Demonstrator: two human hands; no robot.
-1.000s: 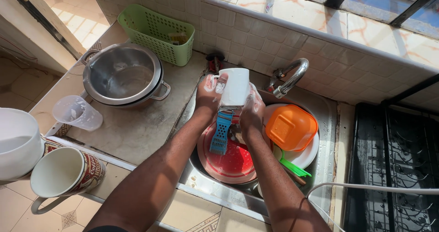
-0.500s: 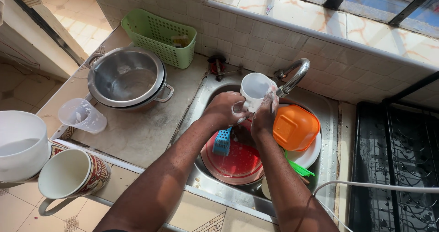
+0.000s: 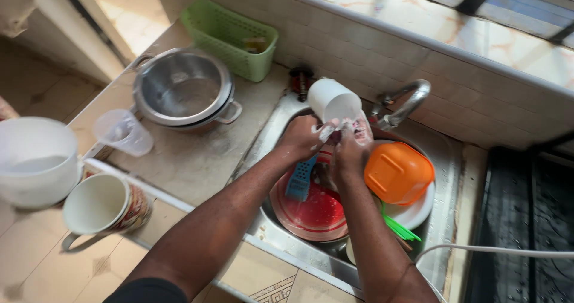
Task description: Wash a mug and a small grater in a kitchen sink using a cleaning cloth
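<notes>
White cup (image 3: 332,100) in both hands

Tap (image 3: 402,103) and orange lid (image 3: 397,173) crowd the sink; counter (image 3: 191,159) leftward lies open.

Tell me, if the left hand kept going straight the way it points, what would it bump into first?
The left hand points up toward the white cup it already holds. Beyond the cup, the first thing is probably the tap, then the tiled wall, though depth is hard to judge.

Sunlit beige tiled wall (image 3: 382,58) under a window (image 3: 478,16); counter (image 3: 191,159) probably tiled too
</notes>
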